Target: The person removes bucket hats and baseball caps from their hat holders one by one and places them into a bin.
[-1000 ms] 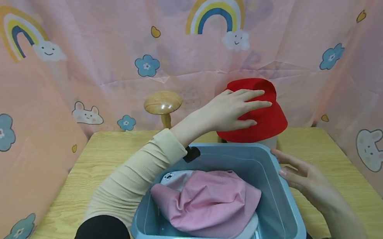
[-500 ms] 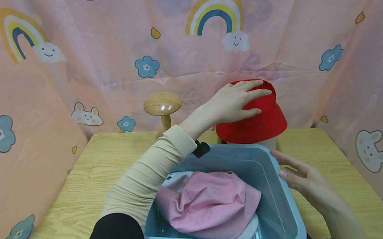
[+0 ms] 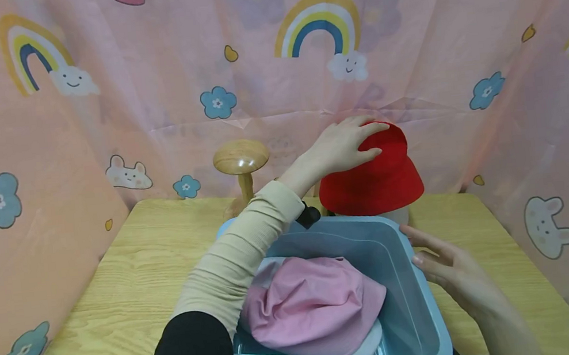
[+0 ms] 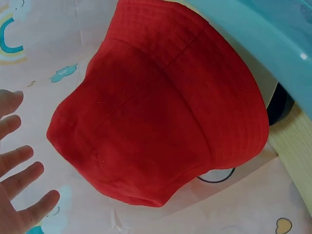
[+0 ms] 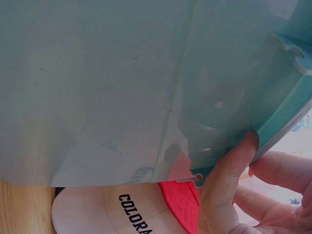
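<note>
My left hand (image 3: 346,145) is held over the crown of a red bucket hat (image 3: 379,188), fingers spread. In the left wrist view a gap shows between the fingertips and the hat. The bucket hat sits behind a blue plastic bin (image 3: 432,295), over something pale that is mostly hidden. At the bin's right rim my right hand (image 3: 461,274) grips the edge, with its thumb (image 5: 226,180) against the outer wall. Inside the bin lies a crumpled pink hat (image 3: 313,302), partly covering white headwear (image 3: 369,342).
A wooden hat stand (image 3: 241,158) with a rounded top rises at the back of the table (image 3: 119,287). Behind the bin, a pale cap (image 5: 97,209) with dark lettering shows beside red fabric. A patterned pink curtain (image 3: 151,99) surrounds the table.
My left hand has shifted slightly up and left over the red bucket hat, and its forearm has swung right across the bin. The right hand stays at the rim.
</note>
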A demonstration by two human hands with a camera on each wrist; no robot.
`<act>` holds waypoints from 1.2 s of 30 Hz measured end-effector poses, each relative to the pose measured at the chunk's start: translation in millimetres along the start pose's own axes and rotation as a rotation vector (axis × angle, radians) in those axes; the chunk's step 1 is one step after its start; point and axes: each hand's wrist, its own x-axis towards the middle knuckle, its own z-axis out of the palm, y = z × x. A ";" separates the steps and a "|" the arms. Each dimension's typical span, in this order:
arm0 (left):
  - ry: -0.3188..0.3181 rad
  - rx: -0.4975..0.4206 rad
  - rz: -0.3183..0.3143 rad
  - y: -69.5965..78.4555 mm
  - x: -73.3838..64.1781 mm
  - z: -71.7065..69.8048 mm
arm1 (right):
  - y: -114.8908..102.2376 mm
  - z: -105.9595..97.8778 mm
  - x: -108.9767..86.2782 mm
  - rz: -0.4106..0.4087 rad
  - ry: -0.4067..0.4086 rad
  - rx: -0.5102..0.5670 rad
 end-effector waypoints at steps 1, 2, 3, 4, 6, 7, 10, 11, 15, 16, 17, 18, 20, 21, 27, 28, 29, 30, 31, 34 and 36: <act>0.009 -0.007 -0.002 -0.9 1.6 1.0 | 0.2 0.1 0.0 0.001 0.000 0.001; 0.017 -0.013 -0.005 -1.7 3.2 2.1 | 0.1 0.1 -0.1 0.002 0.000 0.004; 0.024 -0.021 -0.009 -2.5 4.7 3.0 | 0.0 0.1 -0.3 0.003 0.000 0.006; 0.032 -0.031 -0.012 -3.3 6.3 4.2 | -0.1 0.1 -0.4 0.004 0.001 0.008; 0.043 -0.051 -0.019 -4.7 9.4 6.2 | -0.6 0.0 -0.7 0.006 0.004 0.012; 0.050 -0.062 -0.022 -5.9 10.7 7.7 | -0.6 0.1 -0.6 0.006 0.004 0.012; 0.058 -0.104 -0.041 -9.0 13.7 11.4 | -0.3 0.5 -0.4 0.006 0.004 0.011; 0.060 -0.115 -0.048 -9.8 14.5 12.4 | -0.2 0.5 -0.3 0.006 0.005 0.011; 0.066 -0.138 -0.070 -12.6 17.5 16.4 | 0.4 0.3 -0.1 0.010 0.006 0.014; 0.069 -0.136 -0.070 -13.1 18.1 17.4 | 0.5 0.1 -0.1 0.012 0.006 0.016; 0.070 -0.131 -0.072 -13.4 18.7 18.4 | 0.5 0.1 0.0 0.014 0.006 0.016; 0.071 -0.130 -0.074 -13.9 19.4 19.7 | 0.6 0.0 0.0 0.015 0.005 0.016; 0.072 -0.126 -0.078 -14.3 20.4 21.7 | 0.7 0.0 0.3 0.014 0.006 0.014; 0.072 -0.125 -0.082 -14.3 20.9 22.6 | 0.7 0.0 0.4 0.010 0.007 0.010; 0.074 -0.145 -0.099 -13.3 22.4 26.8 | 0.9 0.0 0.3 -0.007 -0.001 0.006; 0.075 -0.150 -0.098 -13.0 22.5 27.3 | 0.9 -0.1 0.1 -0.006 -0.002 0.008; 0.076 -0.152 -0.096 -12.8 22.5 27.9 | 0.9 -0.2 0.1 -0.005 -0.004 0.009; 0.077 -0.157 -0.095 -12.5 22.4 28.3 | 0.9 -0.3 0.0 -0.005 -0.005 0.010; 0.078 -0.161 -0.093 -12.3 22.3 28.6 | 1.0 -0.3 0.0 -0.005 -0.006 0.011; 0.087 -0.165 -0.091 -11.6 22.2 29.2 | 1.0 -0.3 0.3 -0.008 -0.006 0.007; 0.095 -0.170 -0.090 -11.3 22.4 29.5 | 0.9 -0.3 0.9 -0.012 -0.008 0.004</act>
